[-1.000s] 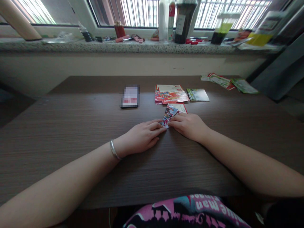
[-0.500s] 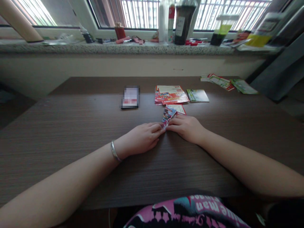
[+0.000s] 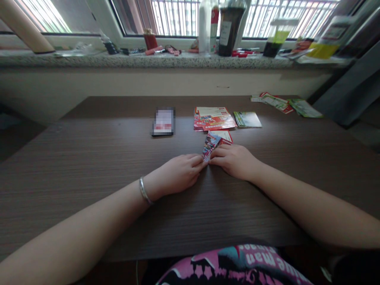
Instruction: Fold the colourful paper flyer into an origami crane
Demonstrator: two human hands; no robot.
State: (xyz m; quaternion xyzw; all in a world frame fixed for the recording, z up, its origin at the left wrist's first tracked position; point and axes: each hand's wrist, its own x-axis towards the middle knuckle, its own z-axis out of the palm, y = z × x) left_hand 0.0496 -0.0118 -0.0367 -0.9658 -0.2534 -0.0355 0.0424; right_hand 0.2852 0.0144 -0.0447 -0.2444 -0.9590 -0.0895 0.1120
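Observation:
A small folded colourful paper (image 3: pixel 214 143), red, white and printed, lies on the dark wooden table (image 3: pixel 89 158) in the middle. My left hand (image 3: pixel 178 174), with a silver bangle on its wrist, pinches the paper's near corner with curled fingers. My right hand (image 3: pixel 234 160) presses on the same paper from the right, its fingers bent and touching the near edge. The fingertips of both hands meet at the paper's lower tip.
A stack of red leaflets (image 3: pixel 212 117) and a green-white leaflet (image 3: pixel 247 118) lie behind the paper. A phone (image 3: pixel 163 121) lies to the left. More leaflets (image 3: pixel 282 102) sit at the far right. The windowsill (image 3: pixel 148 60) holds bottles and small items.
The folded paper has been drawn slightly tighter and stands a little narrower; both hands stay at its near corner with only small shifts.

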